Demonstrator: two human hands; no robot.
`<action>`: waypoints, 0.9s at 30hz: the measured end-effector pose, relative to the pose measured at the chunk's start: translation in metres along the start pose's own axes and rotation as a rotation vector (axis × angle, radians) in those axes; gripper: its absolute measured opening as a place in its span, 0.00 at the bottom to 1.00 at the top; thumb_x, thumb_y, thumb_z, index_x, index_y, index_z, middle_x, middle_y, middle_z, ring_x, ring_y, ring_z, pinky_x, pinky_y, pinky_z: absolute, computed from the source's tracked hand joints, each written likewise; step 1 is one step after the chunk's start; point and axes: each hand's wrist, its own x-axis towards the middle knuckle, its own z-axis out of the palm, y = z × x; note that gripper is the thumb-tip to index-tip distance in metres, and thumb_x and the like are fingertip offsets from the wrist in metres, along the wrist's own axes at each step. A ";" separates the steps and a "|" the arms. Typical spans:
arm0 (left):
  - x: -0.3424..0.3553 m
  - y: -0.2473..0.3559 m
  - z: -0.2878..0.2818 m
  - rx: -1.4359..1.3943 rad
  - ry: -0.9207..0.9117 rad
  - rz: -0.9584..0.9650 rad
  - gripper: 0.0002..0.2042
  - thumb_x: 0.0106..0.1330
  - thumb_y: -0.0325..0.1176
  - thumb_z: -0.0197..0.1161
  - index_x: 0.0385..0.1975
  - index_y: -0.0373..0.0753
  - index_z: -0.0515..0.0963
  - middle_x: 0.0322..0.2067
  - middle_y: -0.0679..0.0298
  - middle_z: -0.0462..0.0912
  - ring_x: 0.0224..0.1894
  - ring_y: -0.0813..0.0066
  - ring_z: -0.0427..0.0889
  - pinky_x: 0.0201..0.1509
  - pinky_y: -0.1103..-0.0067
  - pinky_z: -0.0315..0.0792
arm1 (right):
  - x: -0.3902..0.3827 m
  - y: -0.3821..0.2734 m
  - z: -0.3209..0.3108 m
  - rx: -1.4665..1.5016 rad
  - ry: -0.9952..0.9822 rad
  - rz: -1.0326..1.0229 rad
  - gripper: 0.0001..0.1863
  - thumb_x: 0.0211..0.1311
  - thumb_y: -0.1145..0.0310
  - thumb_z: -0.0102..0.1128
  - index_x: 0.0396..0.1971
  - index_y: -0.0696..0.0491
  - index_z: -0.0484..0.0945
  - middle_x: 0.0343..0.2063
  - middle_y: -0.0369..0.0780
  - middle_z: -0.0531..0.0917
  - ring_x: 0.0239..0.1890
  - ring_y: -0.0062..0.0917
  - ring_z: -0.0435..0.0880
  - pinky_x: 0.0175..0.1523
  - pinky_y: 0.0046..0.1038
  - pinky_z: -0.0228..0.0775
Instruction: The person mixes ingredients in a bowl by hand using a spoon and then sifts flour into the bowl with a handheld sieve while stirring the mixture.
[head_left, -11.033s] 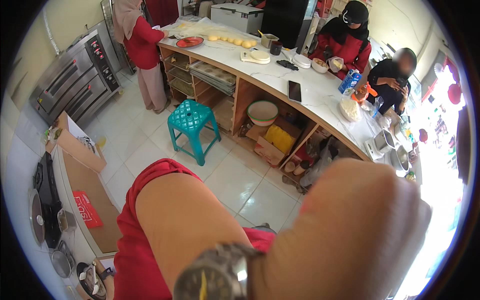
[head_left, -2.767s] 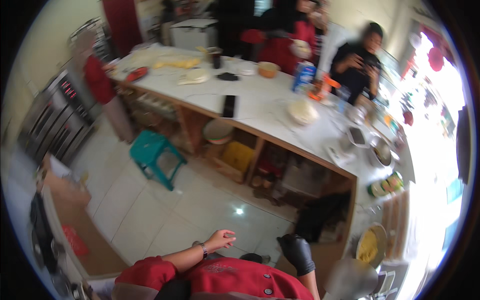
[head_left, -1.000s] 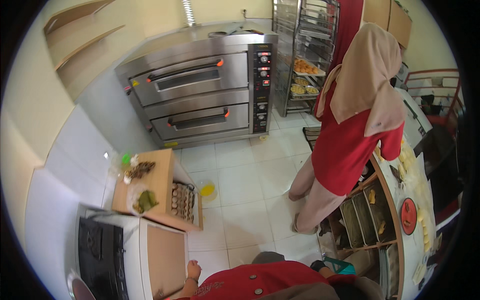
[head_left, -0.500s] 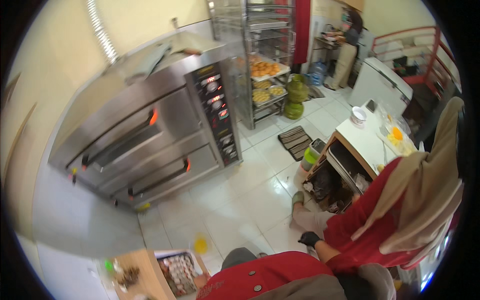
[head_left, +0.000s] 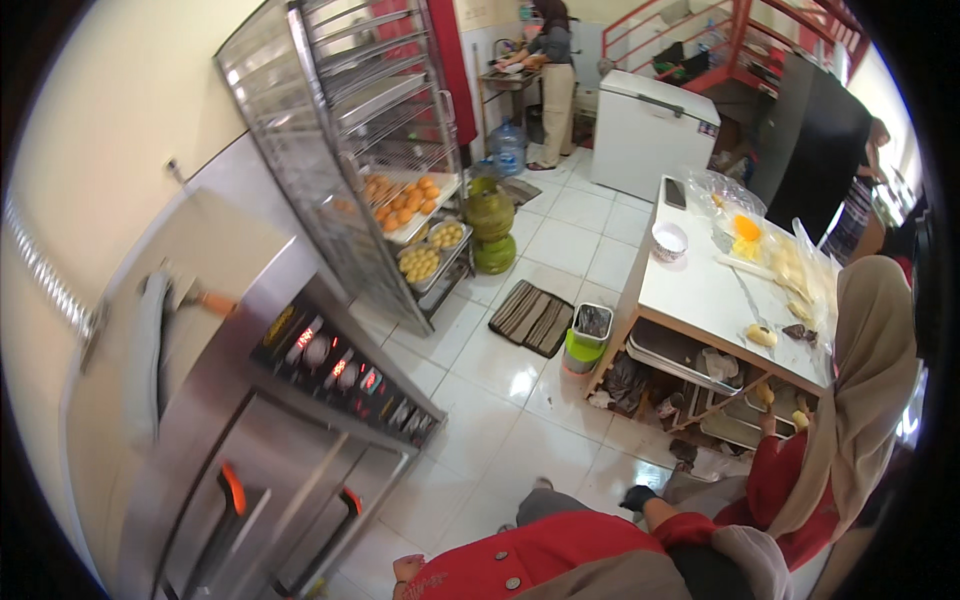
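Head view, a bakery kitchen. The left hand (head_left: 408,568), bare, shows at the near edge beside the wearer's red shirt (head_left: 545,555); the right hand (head_left: 637,497), in a black glove, is farther right, near a co-worker's legs. Both are small and partly hidden—whether they are spread, closed or holding anything cannot be told. Nearest the left hand, and apart from it, stands a steel oven (head_left: 300,445) at near left, its control panel (head_left: 335,375) lit with red digits and its door handles orange-ended. To the right, a co-worker (head_left: 870,330) in a beige head covering leans beside a white-topped counter (head_left: 690,280), which bears a paper cup (head_left: 669,241), a phone (head_left: 676,193) and pieces of dough (head_left: 761,335). On the tiled floor (head_left: 470,410) lie a striped mat (head_left: 533,318) and, just beside it, a green-based bin (head_left: 587,345). Farther off, left of centre, a metal rack (head_left: 318,90) holds browned buns (head_left: 408,203)—green gas cylinders (head_left: 490,210) stand next to it. A chest freezer (head_left: 650,135) occupies the far side.
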 end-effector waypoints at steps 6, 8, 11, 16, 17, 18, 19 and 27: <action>0.099 0.146 0.014 -0.251 -0.171 0.105 0.08 0.52 0.31 0.61 0.24 0.31 0.80 0.18 0.57 0.79 0.19 0.74 0.78 0.24 0.74 0.73 | 0.021 0.043 0.013 0.276 -0.098 0.275 0.26 0.53 0.45 0.44 0.35 0.52 0.79 0.40 0.45 0.77 0.44 0.37 0.75 0.50 0.34 0.65; 0.092 0.262 0.019 0.154 -0.142 0.194 0.07 0.51 0.30 0.64 0.19 0.32 0.80 0.16 0.59 0.79 0.19 0.74 0.78 0.23 0.74 0.72 | 0.047 0.049 -0.008 0.366 -0.084 0.312 0.25 0.53 0.46 0.44 0.35 0.52 0.79 0.40 0.45 0.77 0.44 0.37 0.75 0.50 0.34 0.65; 0.127 0.353 0.041 -0.025 -0.266 0.346 0.08 0.50 0.31 0.66 0.18 0.32 0.79 0.15 0.60 0.78 0.17 0.77 0.75 0.21 0.76 0.69 | 0.096 0.047 -0.065 0.447 -0.030 0.287 0.25 0.53 0.47 0.45 0.35 0.53 0.78 0.40 0.46 0.77 0.44 0.38 0.75 0.50 0.34 0.65; 0.172 0.448 0.053 -0.019 -0.272 0.231 0.10 0.47 0.33 0.69 0.16 0.32 0.79 0.13 0.61 0.77 0.14 0.80 0.70 0.19 0.78 0.66 | 0.152 0.013 -0.273 0.399 0.278 0.007 0.19 0.51 0.53 0.48 0.29 0.54 0.79 0.34 0.48 0.79 0.39 0.41 0.77 0.45 0.38 0.67; 0.179 0.473 0.060 0.002 -0.192 0.244 0.10 0.46 0.33 0.69 0.16 0.31 0.78 0.13 0.61 0.77 0.14 0.80 0.70 0.19 0.79 0.66 | 0.165 0.015 -0.298 0.437 0.374 -0.066 0.19 0.50 0.53 0.49 0.27 0.54 0.79 0.32 0.47 0.79 0.38 0.42 0.76 0.44 0.39 0.67; 0.191 0.493 0.068 0.013 -0.100 0.265 0.11 0.46 0.33 0.69 0.16 0.30 0.78 0.13 0.60 0.77 0.14 0.79 0.71 0.19 0.79 0.66 | 0.170 0.012 -0.330 0.535 0.442 -0.068 0.19 0.49 0.53 0.50 0.28 0.55 0.78 0.32 0.47 0.79 0.38 0.42 0.76 0.44 0.39 0.67; 0.199 0.512 0.072 0.024 -0.122 0.272 0.11 0.46 0.33 0.69 0.16 0.30 0.78 0.13 0.60 0.77 0.14 0.79 0.71 0.19 0.79 0.66 | 0.173 0.011 -0.357 0.630 0.517 -0.067 0.19 0.48 0.53 0.51 0.28 0.55 0.78 0.32 0.47 0.79 0.37 0.42 0.76 0.43 0.39 0.67; 0.352 0.611 0.095 -0.042 -0.245 0.318 0.13 0.56 0.34 0.60 0.16 0.30 0.77 0.13 0.60 0.77 0.17 0.77 0.73 0.22 0.79 0.68 | 0.270 0.079 -0.413 0.650 0.402 0.203 0.21 0.45 0.54 0.55 0.32 0.56 0.78 0.31 0.49 0.79 0.36 0.40 0.78 0.43 0.36 0.67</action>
